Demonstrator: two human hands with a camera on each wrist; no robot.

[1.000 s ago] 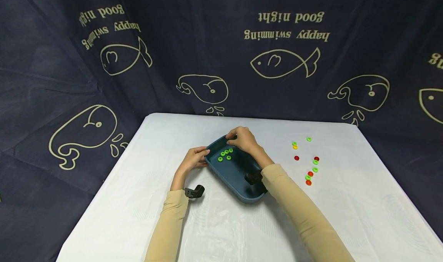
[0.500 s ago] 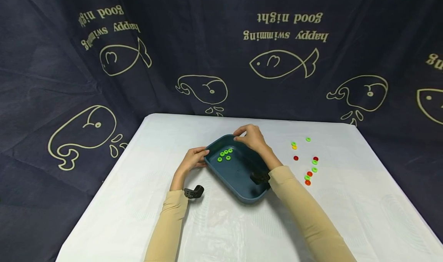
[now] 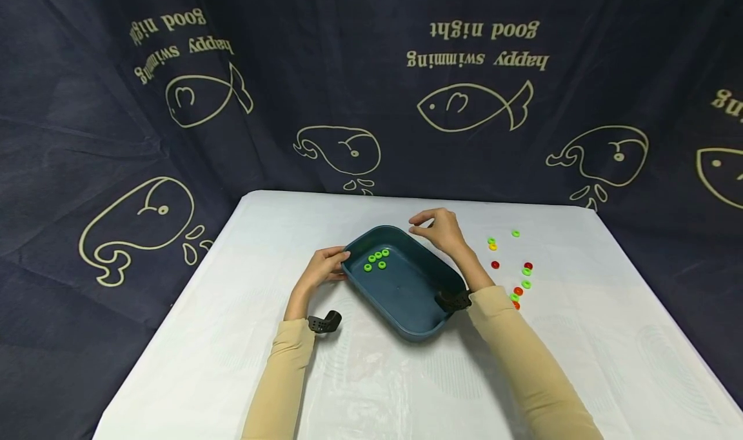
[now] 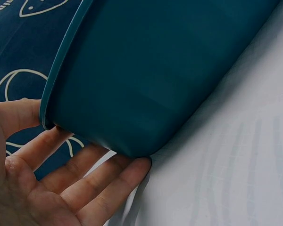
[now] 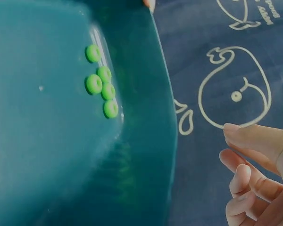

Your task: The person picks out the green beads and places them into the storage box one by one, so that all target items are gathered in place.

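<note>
A dark teal rectangular tray [image 3: 400, 291] sits at an angle on the white table. Small green ring beads [image 3: 382, 265], several of them, lie in its far left corner; the right wrist view shows the same beads [image 5: 94, 84] along the foot of the wall. My left hand [image 3: 321, 269] holds that left corner, thumb over the rim and fingers against the outer wall [image 4: 132, 94]. Beyond the far right side of the tray, my right hand [image 3: 442, 232] hovers with fingers loosely bent. In the right wrist view nothing shows between its thumb and fingertips.
Right of the tray, loose beads lie scattered on the white tablecloth [image 3: 592, 337]: several green, a yellow bead [image 3: 493, 247], a dark red bead [image 3: 495, 265] and orange-red ones. A dark blue curtain [image 3: 371, 91] with fish drawings hangs behind the table.
My right hand has moved from over the tray's far left end to the right, out past its far edge. The left hand, tray and green beads inside have stayed put.
</note>
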